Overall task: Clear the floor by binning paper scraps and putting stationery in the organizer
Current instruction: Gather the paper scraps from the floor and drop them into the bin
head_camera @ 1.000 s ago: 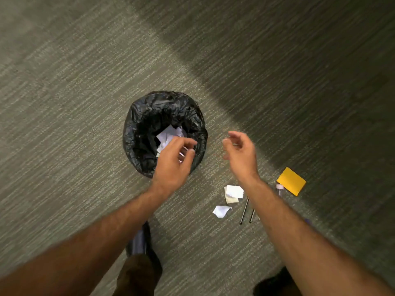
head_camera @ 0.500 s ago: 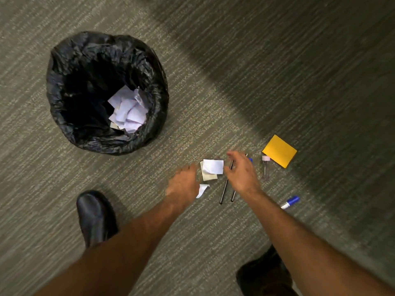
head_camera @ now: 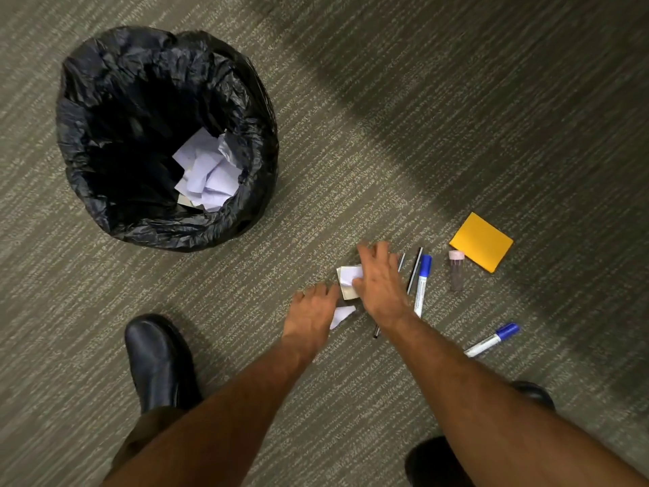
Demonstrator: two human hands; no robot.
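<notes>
A bin with a black liner (head_camera: 261, 135) stands at the upper left, with crumpled white paper (head_camera: 207, 174) inside. On the carpet, my right hand (head_camera: 381, 282) reaches down onto a white and a cream paper scrap (head_camera: 346, 277), thumb and fingers pinching the white one. My left hand (head_camera: 310, 312) lies palm-down beside it and covers part of a small white scrap (head_camera: 342, 315); its grip is hidden. To the right lie two thin black pens (head_camera: 415, 272), a blue-capped marker (head_camera: 422, 282), a second blue marker (head_camera: 491, 340), a pink-capped tube (head_camera: 456, 272) and an orange sticky pad (head_camera: 481, 242).
My black shoes stand on the grey carpet, one at the lower left (head_camera: 158, 360) and one at the bottom right (head_camera: 435, 462). No organizer is in view. A dark shadow crosses the carpet at the upper right.
My hands left the bin and dropped to the floor scraps. My right hand has shifted left from the pens onto the stacked scraps, and my left hand reached the small white one.
</notes>
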